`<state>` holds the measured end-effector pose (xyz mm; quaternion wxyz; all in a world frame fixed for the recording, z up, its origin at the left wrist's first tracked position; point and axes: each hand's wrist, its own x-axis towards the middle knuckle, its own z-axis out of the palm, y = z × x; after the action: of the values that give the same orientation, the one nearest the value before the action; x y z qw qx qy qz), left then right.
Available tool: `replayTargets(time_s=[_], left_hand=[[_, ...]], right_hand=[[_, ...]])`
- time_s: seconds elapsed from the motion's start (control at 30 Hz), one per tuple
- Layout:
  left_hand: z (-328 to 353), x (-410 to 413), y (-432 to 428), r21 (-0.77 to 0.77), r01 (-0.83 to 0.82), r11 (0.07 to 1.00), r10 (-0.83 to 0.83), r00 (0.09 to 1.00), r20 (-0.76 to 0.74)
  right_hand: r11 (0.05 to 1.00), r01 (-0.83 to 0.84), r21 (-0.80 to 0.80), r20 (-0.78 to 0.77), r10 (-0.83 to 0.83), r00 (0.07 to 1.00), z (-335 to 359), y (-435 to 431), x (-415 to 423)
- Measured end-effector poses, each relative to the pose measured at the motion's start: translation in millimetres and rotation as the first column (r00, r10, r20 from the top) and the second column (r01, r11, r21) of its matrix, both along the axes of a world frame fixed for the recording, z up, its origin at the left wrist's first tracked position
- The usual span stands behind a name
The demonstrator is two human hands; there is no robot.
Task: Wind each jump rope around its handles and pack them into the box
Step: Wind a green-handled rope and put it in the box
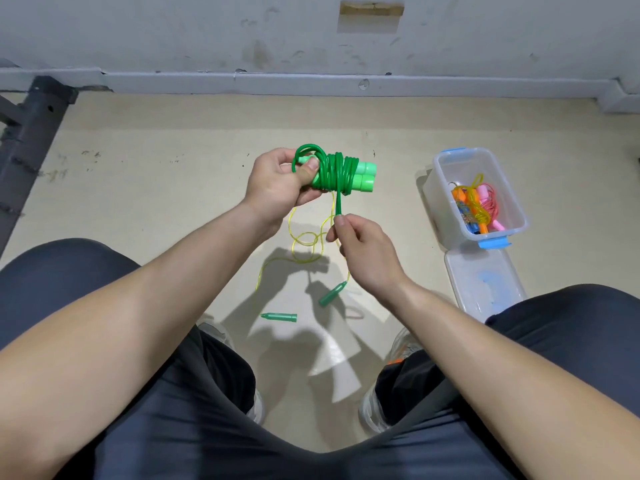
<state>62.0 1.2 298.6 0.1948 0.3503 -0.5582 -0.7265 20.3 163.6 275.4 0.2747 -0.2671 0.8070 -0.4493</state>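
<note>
My left hand (277, 183) grips a green jump rope (337, 171) by its two light green handles, held side by side with the green cord coiled round them. A short end of that cord hangs down, and my right hand (360, 249) pinches it just below the bundle. On the floor under my hands lies a yellow jump rope (304, 242), loose and tangled, with its two dark green handles apart from each other (332, 294). A clear plastic box (446, 188) with blue latches stands open to the right and holds several wound ropes.
The box's clear lid (481, 289) lies flat on the floor just in front of the box. A dark metal frame (31, 133) leans at the far left. A grey wall and skirting run along the back. My knees and shoes frame the floor below.
</note>
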Motion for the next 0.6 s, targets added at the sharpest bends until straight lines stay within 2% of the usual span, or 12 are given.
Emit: replayTargets(time_s=[0.1,0.2,0.3,0.4,0.5,0.6], left_hand=[[4,0,4,0.136,0.052,0.989,-0.047,0.998,-0.04],[8,5,-2,0.166,0.246,0.955,-0.238,0.969,-0.071],[12,12,-12,0.121,0.47,0.875,-0.464,0.883,-0.071],[12,14,-19,0.038,0.61,0.791,-0.611,0.792,0.006],[12,16,-21,-0.083,0.686,0.723,-0.673,0.727,0.135],[11,16,-23,-0.156,0.684,0.713,-0.655,0.729,0.199]], right_hand=[[0.995,-0.091,0.038,0.031,0.09,0.996,-1,2,-19],[0.978,-0.205,0.027,0.103,0.201,0.974,10,6,-42],[0.969,-0.244,-0.049,0.174,0.249,0.953,19,14,-69],[0.932,-0.361,0.034,0.086,0.357,0.93,21,21,-84],[0.906,-0.399,0.143,0.048,0.396,0.917,27,22,-88],[0.901,-0.368,0.229,0.002,0.378,0.926,34,24,-91]])
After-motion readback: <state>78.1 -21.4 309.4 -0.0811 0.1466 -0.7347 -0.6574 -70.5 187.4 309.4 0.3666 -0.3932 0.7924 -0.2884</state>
